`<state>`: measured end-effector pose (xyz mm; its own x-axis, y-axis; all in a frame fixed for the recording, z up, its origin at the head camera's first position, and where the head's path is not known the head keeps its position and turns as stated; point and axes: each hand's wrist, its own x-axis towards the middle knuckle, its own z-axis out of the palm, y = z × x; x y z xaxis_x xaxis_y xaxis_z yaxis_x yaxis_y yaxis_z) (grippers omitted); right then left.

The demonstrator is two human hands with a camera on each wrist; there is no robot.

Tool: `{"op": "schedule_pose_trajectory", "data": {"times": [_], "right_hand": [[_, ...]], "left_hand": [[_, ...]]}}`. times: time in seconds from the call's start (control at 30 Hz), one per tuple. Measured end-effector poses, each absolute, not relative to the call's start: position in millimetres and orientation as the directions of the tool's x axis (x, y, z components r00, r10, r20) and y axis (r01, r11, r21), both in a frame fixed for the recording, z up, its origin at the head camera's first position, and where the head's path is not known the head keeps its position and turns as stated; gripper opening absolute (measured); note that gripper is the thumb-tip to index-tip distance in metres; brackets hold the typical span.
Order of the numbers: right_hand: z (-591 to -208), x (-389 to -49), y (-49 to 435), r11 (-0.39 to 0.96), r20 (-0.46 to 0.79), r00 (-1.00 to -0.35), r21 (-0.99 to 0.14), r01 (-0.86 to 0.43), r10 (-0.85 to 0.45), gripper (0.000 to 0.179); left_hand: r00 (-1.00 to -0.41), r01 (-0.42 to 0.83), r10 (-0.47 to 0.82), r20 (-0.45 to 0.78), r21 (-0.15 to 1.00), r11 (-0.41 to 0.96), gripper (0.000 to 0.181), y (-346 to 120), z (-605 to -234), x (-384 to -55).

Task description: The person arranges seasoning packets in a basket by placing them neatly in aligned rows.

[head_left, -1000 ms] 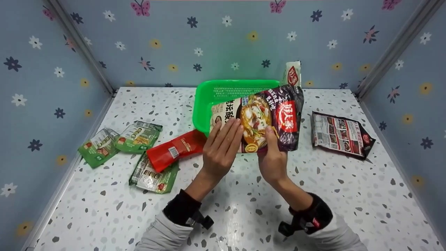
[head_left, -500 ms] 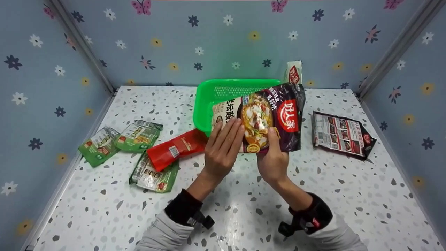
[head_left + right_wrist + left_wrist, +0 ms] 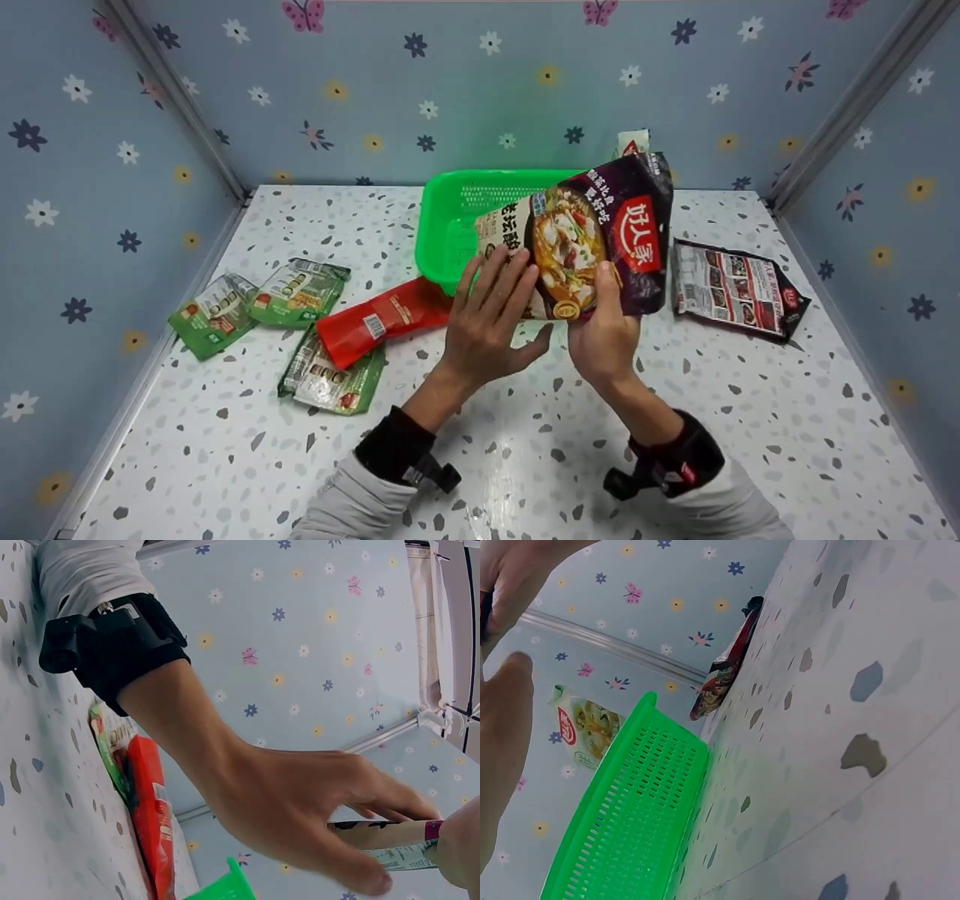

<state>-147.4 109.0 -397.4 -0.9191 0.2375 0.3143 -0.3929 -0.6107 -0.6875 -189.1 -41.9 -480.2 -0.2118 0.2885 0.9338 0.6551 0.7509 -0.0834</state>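
Observation:
A purple and cream food pouch (image 3: 574,247) with a bowl of soup printed on its front is held up, tilted, over the front right of a green basket (image 3: 435,225). My right hand (image 3: 607,341) grips its lower edge, thumb on the printed front and the other fingers hidden behind. My left hand (image 3: 487,322) lays straight fingers on the cream end, its thumb out below the edge. The right wrist view shows the left hand (image 3: 292,802) beside the thin edge of the pouch (image 3: 390,836). In the left wrist view, a pale pouch (image 3: 592,727) stands up out of the basket (image 3: 630,810).
Left of the basket a red pouch (image 3: 382,319) overlaps a green pouch (image 3: 330,375). Two more green pouches, one nearer (image 3: 300,292) and one farther left (image 3: 214,315), lie beside them. A dark pouch (image 3: 735,292) lies at right. Flowered walls (image 3: 360,112) enclose the speckled table (image 3: 525,465).
The purple pouch has shifted right and upward and tilted more, with the right hand. The left hand's fingers have slid slightly right, and its thumb now spreads out below the pouch.

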Motion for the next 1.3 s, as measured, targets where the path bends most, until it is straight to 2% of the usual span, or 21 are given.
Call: {"op": "schedule_pose_trajectory", "data": {"times": [0.1, 0.27, 0.47, 0.67, 0.77, 0.97, 1.3], "right_hand": [[-393.9, -151.4, 113.0, -0.599, 0.313, -0.909, -0.684, -0.417, 0.274, 0.043], [-386.4, -158.6, 122.4, -0.583, 0.307, -0.877, -0.659, -0.476, 0.37, 0.042], [-376.4, -164.7, 138.1, -0.566, 0.303, -0.856, -0.65, -0.507, 0.419, 0.042], [-368.2, -168.9, 150.7, -0.548, 0.32, -0.837, -0.642, -0.537, 0.445, 0.042], [-367.1, -170.4, 153.3, -0.546, 0.332, -0.825, -0.627, -0.555, 0.457, 0.041], [-364.8, -170.6, 154.8, -0.55, 0.332, -0.818, -0.615, -0.565, 0.47, 0.04], [-366.9, -171.4, 156.0, -0.537, 0.336, -0.824, -0.634, -0.556, 0.457, 0.042]], "left_hand": [[-0.226, 0.698, 0.258, 0.939, -0.029, 0.716, 0.076, -48.8, -480.3, -193.3], [-0.323, 0.685, 0.187, 0.928, 0.093, 0.723, 0.06, -62.7, -481.7, -202.9], [-0.493, 0.616, 0.226, 0.84, 0.154, 0.772, 0.055, -80.8, -488.9, -217.8], [-0.696, 0.523, 0.255, 0.672, 0.231, 0.82, 0.052, -92.7, -500.7, -224.5], [-0.753, 0.494, 0.266, 0.602, 0.25, 0.833, 0.05, -96.5, -506.0, -226.1], [-0.8, 0.464, 0.298, 0.521, 0.222, 0.857, 0.049, -100.6, -514.5, -228.9], [-0.778, 0.477, 0.307, 0.548, 0.196, 0.857, 0.023, -99.9, -519.4, -234.2]]}}
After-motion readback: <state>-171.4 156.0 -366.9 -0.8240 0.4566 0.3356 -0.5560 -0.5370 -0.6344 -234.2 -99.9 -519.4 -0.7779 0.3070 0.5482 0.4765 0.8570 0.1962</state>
